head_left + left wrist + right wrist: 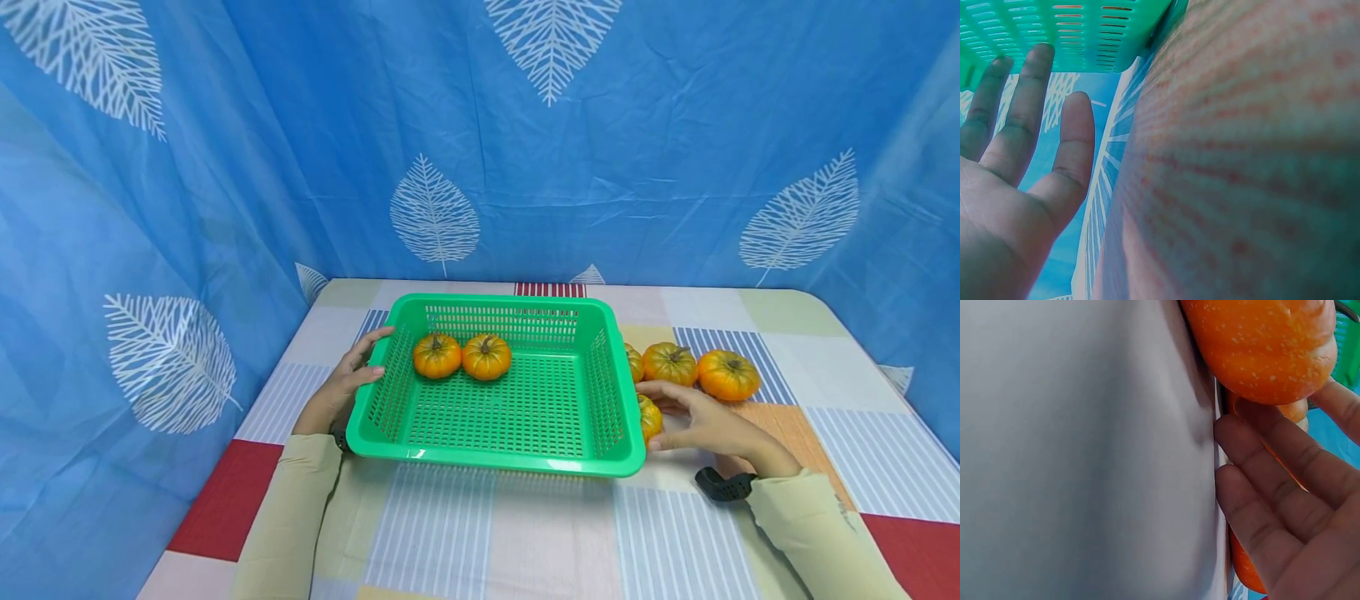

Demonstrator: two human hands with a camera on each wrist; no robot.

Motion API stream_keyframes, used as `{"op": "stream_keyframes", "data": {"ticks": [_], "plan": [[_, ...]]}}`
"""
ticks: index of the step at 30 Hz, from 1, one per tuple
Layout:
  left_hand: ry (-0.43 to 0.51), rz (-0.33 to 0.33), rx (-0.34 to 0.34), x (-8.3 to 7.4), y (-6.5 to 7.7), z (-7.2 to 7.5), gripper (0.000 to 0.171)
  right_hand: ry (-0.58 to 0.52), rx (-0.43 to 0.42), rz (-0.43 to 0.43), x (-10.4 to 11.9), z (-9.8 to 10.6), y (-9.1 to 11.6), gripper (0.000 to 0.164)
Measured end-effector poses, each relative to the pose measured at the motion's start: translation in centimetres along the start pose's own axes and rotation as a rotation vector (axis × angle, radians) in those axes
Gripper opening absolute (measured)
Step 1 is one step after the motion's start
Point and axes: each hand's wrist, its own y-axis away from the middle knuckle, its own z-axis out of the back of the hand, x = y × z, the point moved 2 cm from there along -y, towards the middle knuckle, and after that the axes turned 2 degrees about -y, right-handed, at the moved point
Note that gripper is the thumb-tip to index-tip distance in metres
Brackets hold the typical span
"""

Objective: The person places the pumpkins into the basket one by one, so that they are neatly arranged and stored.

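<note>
A green plastic basket (495,466) stands in the middle of the table, with two small orange pumpkins (487,357) side by side toward its far left. My left hand (341,385) is at the basket's left side, fingers spread and nearly straight; in the left wrist view, fingertips (1040,55) overlap the slotted wall. Close beside the basket's right wall, my right hand (701,423) has its thumb and fingers on either side of another pumpkin (1266,347). The basket's rim hides part of that pumpkin in the head view.
More orange pumpkins (728,375) sit in a row right of the basket, beyond the right hand; one is partly behind the basket's rim. A patchwork-patterned cloth (555,533) covers the table. Blue curtains (555,183) with white leaves hang behind and at both sides.
</note>
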Motion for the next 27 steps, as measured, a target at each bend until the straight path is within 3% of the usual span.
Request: {"op": "stream_keyframes", "data": {"ticks": [11, 22, 27], "plan": [[0.001, 0.007, -0.004, 0.2, 0.0, 0.0, 0.065, 0.066, -0.007, -0.008, 0.1, -0.3, 0.1, 0.074], [0.001, 0.014, -0.006, 0.1, 0.1, 0.0, 0.063, 0.019, -0.005, 0.046, -0.1, 0.1, 0.7, 0.07], [-0.002, 0.012, 0.0, 0.0, 0.0, 0.0, 0.07, -0.007, -0.014, 0.056, -0.1, 0.5, 1.1, 0.068]]}}
